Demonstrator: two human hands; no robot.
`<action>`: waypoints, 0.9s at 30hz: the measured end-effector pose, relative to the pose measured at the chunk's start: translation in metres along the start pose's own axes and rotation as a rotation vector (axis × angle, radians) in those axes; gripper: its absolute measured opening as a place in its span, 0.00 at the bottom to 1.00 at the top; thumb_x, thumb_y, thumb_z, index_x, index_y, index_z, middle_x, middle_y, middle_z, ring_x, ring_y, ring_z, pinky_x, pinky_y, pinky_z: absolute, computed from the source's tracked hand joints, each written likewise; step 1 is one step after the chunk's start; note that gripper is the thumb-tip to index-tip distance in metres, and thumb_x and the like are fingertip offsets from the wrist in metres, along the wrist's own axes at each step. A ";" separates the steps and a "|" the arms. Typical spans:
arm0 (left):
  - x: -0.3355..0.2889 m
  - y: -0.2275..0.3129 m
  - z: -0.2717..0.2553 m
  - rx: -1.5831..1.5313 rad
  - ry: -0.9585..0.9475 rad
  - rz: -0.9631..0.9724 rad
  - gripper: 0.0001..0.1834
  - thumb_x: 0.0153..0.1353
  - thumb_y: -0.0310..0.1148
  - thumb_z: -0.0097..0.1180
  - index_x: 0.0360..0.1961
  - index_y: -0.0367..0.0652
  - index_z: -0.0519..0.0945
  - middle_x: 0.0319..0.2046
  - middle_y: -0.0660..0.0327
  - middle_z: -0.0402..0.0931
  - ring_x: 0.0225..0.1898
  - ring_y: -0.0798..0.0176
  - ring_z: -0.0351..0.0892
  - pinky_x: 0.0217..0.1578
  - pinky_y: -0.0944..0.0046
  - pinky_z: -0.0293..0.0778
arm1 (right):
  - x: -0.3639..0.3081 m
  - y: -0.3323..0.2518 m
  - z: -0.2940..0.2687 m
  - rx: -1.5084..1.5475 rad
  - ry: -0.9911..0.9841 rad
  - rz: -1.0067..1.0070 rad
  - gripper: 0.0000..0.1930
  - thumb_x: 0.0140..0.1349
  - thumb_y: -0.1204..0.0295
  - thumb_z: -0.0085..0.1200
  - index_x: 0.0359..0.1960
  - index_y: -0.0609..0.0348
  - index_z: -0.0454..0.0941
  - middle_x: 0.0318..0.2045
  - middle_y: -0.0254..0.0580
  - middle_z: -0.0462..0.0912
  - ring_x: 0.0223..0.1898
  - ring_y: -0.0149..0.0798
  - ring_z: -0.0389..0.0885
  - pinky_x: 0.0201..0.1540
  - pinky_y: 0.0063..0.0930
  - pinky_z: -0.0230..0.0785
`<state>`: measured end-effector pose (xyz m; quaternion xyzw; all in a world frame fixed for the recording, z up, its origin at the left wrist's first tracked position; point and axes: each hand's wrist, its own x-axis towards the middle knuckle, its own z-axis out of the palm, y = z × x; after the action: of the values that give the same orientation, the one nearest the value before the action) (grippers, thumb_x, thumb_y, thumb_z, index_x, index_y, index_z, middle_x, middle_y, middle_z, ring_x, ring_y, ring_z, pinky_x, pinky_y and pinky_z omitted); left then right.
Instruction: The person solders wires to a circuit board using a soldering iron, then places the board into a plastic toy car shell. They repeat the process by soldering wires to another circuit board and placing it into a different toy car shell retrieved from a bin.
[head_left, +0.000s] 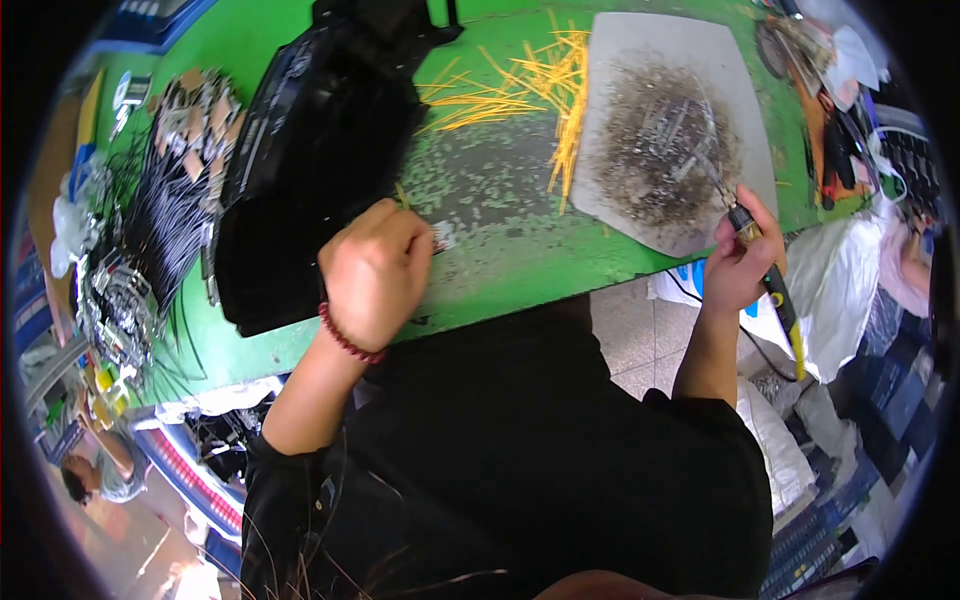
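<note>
In my right hand (745, 255) is a soldering iron (742, 222) with a black and yellow handle and a trailing cable. Its metal tip reaches over a pale grey mat (625, 60), which is scorched in the middle and carries shiny scraps. My left hand (375, 262), wearing a red beaded bracelet (345, 340), is closed at the right edge of a large black plastic housing (310, 150). A thin yellow tip shows just beyond its fingers; whether the hand holds that stick is hidden. Several thin yellow sticks (485, 108) lie loose between housing and mat.
On the left side of the green table (490, 275) lie bundled black wires (180, 210) with metal ends and a solder spool (131, 90). Hand tools (830, 150) sit at the far right. A white sack (835, 290) hangs near the right table edge. Another person (105, 465) is at lower left.
</note>
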<state>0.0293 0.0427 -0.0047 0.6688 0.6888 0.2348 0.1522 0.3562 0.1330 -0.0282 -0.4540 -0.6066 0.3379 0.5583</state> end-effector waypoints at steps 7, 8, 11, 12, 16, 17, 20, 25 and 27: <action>0.003 0.002 0.001 -0.032 -0.025 -0.034 0.04 0.47 0.24 0.61 0.20 0.41 0.77 0.21 0.59 0.72 0.23 0.54 0.75 0.23 0.59 0.71 | -0.025 0.009 -0.023 0.001 0.116 0.112 0.10 0.52 0.74 0.53 0.35 0.65 0.73 0.25 0.36 0.75 0.21 0.24 0.71 0.26 0.15 0.64; 0.004 0.003 0.000 -0.030 -0.025 -0.029 0.04 0.47 0.24 0.61 0.20 0.41 0.77 0.21 0.59 0.72 0.23 0.54 0.75 0.23 0.59 0.71 | -0.023 0.011 -0.021 0.007 0.152 0.127 0.09 0.52 0.77 0.53 0.35 0.64 0.73 0.24 0.35 0.75 0.21 0.24 0.72 0.26 0.15 0.65; 0.004 0.003 0.002 -0.027 -0.019 -0.028 0.04 0.47 0.24 0.61 0.20 0.41 0.77 0.21 0.59 0.72 0.23 0.54 0.75 0.24 0.59 0.71 | -0.017 0.011 -0.012 -0.002 0.134 0.142 0.08 0.52 0.79 0.52 0.35 0.64 0.73 0.24 0.35 0.75 0.22 0.24 0.72 0.27 0.15 0.65; 0.003 0.004 0.002 -0.026 -0.015 -0.033 0.04 0.47 0.24 0.61 0.20 0.41 0.77 0.21 0.59 0.72 0.23 0.54 0.75 0.24 0.59 0.71 | -0.013 0.013 -0.010 0.022 0.101 0.123 0.07 0.52 0.81 0.51 0.34 0.64 0.73 0.24 0.34 0.76 0.23 0.23 0.73 0.28 0.15 0.65; 0.000 0.003 0.001 -0.028 -0.007 -0.037 0.04 0.46 0.24 0.61 0.20 0.41 0.77 0.21 0.59 0.72 0.24 0.54 0.76 0.24 0.59 0.71 | -0.011 0.014 -0.007 -0.038 0.125 0.218 0.07 0.51 0.81 0.51 0.33 0.64 0.74 0.24 0.34 0.75 0.22 0.23 0.72 0.28 0.15 0.65; 0.000 0.003 0.001 -0.025 -0.004 -0.027 0.05 0.46 0.24 0.61 0.19 0.41 0.77 0.21 0.59 0.72 0.24 0.54 0.76 0.24 0.59 0.71 | -0.012 0.016 -0.008 -0.035 0.119 0.214 0.07 0.51 0.81 0.51 0.33 0.64 0.74 0.24 0.34 0.75 0.22 0.23 0.72 0.28 0.15 0.65; 0.001 0.002 0.002 -0.023 0.003 -0.014 0.05 0.46 0.24 0.61 0.19 0.41 0.76 0.21 0.59 0.72 0.23 0.54 0.76 0.24 0.59 0.71 | -0.011 0.022 -0.009 0.079 0.209 0.129 0.07 0.52 0.80 0.50 0.34 0.64 0.74 0.24 0.34 0.75 0.21 0.23 0.72 0.26 0.15 0.65; 0.001 0.000 0.000 -0.003 0.005 -0.003 0.05 0.46 0.24 0.60 0.19 0.41 0.76 0.21 0.59 0.72 0.23 0.54 0.76 0.24 0.59 0.71 | -0.008 0.021 -0.008 0.042 0.152 0.184 0.07 0.53 0.79 0.48 0.34 0.64 0.74 0.24 0.34 0.75 0.21 0.24 0.72 0.26 0.16 0.65; 0.001 0.000 0.002 -0.007 0.008 0.010 0.05 0.46 0.24 0.60 0.19 0.42 0.76 0.21 0.59 0.72 0.23 0.54 0.76 0.24 0.59 0.71 | -0.006 0.022 -0.010 0.115 0.177 0.145 0.07 0.53 0.79 0.48 0.34 0.66 0.74 0.23 0.35 0.74 0.20 0.25 0.71 0.27 0.16 0.65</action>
<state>0.0298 0.0443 -0.0061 0.6708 0.6851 0.2407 0.1506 0.3700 0.1339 -0.0490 -0.4920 -0.5003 0.3700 0.6089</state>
